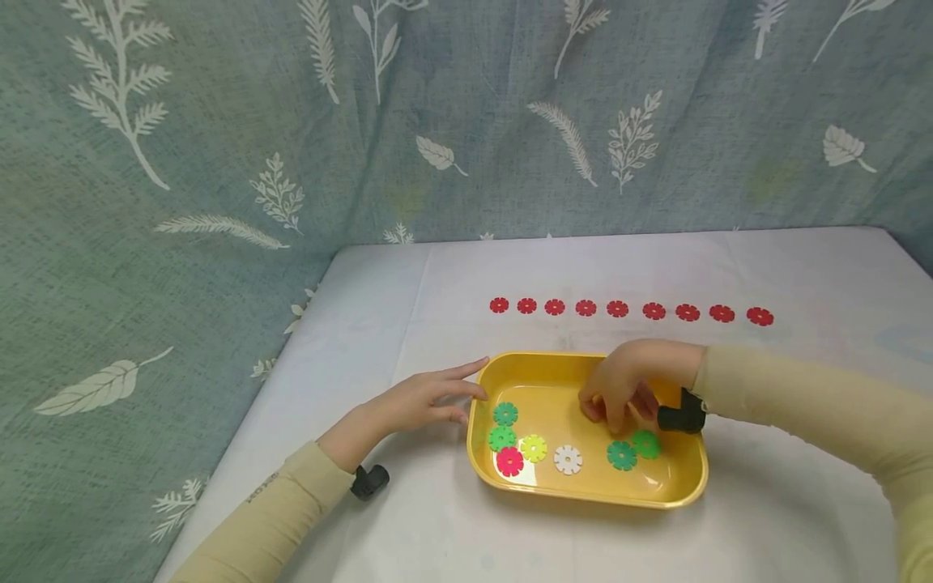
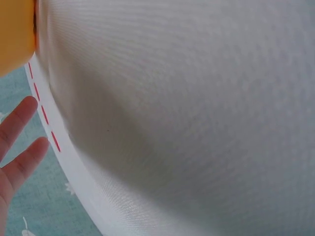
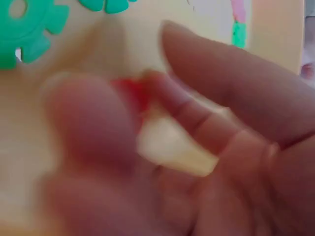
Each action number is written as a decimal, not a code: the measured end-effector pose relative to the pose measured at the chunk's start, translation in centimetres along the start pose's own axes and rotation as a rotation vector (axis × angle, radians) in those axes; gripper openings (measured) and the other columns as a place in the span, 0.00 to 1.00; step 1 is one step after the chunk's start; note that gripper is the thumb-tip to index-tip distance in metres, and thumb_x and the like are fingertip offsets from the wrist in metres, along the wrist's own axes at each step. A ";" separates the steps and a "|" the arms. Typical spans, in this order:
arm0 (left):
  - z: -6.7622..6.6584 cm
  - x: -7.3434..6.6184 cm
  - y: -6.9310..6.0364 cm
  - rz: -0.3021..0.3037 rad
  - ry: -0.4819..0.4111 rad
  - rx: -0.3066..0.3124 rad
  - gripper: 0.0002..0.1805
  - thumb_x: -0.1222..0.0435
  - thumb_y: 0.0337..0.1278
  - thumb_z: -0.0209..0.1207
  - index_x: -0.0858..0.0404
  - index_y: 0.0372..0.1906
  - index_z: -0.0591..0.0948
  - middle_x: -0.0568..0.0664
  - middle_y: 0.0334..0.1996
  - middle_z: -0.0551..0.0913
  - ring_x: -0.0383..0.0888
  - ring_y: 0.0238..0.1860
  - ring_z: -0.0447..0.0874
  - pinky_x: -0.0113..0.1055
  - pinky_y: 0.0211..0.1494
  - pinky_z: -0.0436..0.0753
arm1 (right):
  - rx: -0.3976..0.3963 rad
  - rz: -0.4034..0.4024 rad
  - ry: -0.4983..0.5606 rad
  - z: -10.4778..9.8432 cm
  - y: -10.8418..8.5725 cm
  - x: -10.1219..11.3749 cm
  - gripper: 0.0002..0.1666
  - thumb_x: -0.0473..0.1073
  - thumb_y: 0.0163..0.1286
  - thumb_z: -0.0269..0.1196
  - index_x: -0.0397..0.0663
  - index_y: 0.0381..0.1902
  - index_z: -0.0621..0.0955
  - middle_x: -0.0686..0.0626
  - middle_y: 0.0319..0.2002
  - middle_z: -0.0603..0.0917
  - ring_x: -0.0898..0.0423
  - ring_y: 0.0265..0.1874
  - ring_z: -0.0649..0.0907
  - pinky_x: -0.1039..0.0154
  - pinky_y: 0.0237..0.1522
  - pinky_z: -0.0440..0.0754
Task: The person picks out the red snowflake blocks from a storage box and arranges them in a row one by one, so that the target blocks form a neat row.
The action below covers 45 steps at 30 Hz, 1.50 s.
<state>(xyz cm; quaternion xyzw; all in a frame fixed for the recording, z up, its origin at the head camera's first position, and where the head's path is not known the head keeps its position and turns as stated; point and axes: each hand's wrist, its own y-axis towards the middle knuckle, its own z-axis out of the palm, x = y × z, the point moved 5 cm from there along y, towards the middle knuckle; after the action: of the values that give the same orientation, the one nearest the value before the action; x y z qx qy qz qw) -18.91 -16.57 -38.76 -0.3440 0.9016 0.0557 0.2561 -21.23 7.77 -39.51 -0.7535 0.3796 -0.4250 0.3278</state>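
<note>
A yellow tray [image 1: 583,483] holds flat notched plastic discs: a teal disc [image 1: 622,455], a white disc [image 1: 568,460], a yellow disc [image 1: 534,448], a pinkish-red disc [image 1: 509,461] and several green ones. My left hand [image 1: 426,401] is at the tray's left rim with its fingers spread and nothing in it. My right hand [image 1: 619,385] reaches down inside the tray's right half, fingers bent. Close up in the right wrist view, part of a red disc [image 3: 135,93] shows at its fingertips, the thumb apart from it. Blur and the fingers hide whether it is gripped.
Several red discs [image 1: 617,308] lie in a spaced row behind the tray. A white cloth [image 1: 437,534] covers the table. Behind and to the left hangs a green-blue leaf-patterned curtain [image 1: 466,121].
</note>
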 end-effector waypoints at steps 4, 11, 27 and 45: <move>0.0 -0.1 0.0 0.007 0.000 -0.002 0.25 0.48 0.50 0.58 0.50 0.54 0.76 0.43 0.70 0.55 0.42 0.67 0.60 0.37 0.62 0.70 | -0.047 -0.102 -0.017 -0.1 1.0 0.9 0.14 0.37 0.56 0.66 0.56 0.36 0.73 0.52 0.24 0.73 0.58 0.14 0.75 0.71 0.16 0.75; 0.0 -0.1 0.1 -0.002 0.004 0.004 0.24 0.49 0.50 0.59 0.50 0.54 0.76 0.43 0.70 0.55 0.42 0.67 0.60 0.37 0.62 0.70 | -0.166 -0.292 -0.032 -0.1 2.5 2.1 0.19 0.34 0.56 0.65 0.56 0.41 0.72 0.54 0.22 0.72 0.60 0.14 0.69 0.73 0.17 0.69; 0.2 0.2 0.0 -0.010 -0.011 -0.001 0.25 0.47 0.49 0.58 0.49 0.54 0.76 0.42 0.70 0.55 0.41 0.68 0.59 0.36 0.62 0.70 | -0.355 -0.414 -0.205 0.1 3.3 3.4 0.14 0.45 0.53 0.70 0.58 0.32 0.74 0.60 0.19 0.72 0.65 0.19 0.70 0.74 0.23 0.65; 0.1 0.1 0.0 -0.020 -0.016 0.004 0.25 0.48 0.49 0.58 0.49 0.54 0.77 0.42 0.70 0.55 0.41 0.68 0.59 0.36 0.63 0.70 | -0.390 -0.511 -0.132 -0.3 3.0 3.6 0.11 0.41 0.56 0.67 0.55 0.37 0.78 0.60 0.25 0.73 0.64 0.27 0.71 0.73 0.31 0.70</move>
<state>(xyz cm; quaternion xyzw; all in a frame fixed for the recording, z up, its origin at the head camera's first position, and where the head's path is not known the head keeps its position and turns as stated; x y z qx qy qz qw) -18.95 -16.56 -38.88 -0.3521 0.8962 0.0543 0.2645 -21.16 3.19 -40.43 -0.8989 0.2304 -0.3632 0.0838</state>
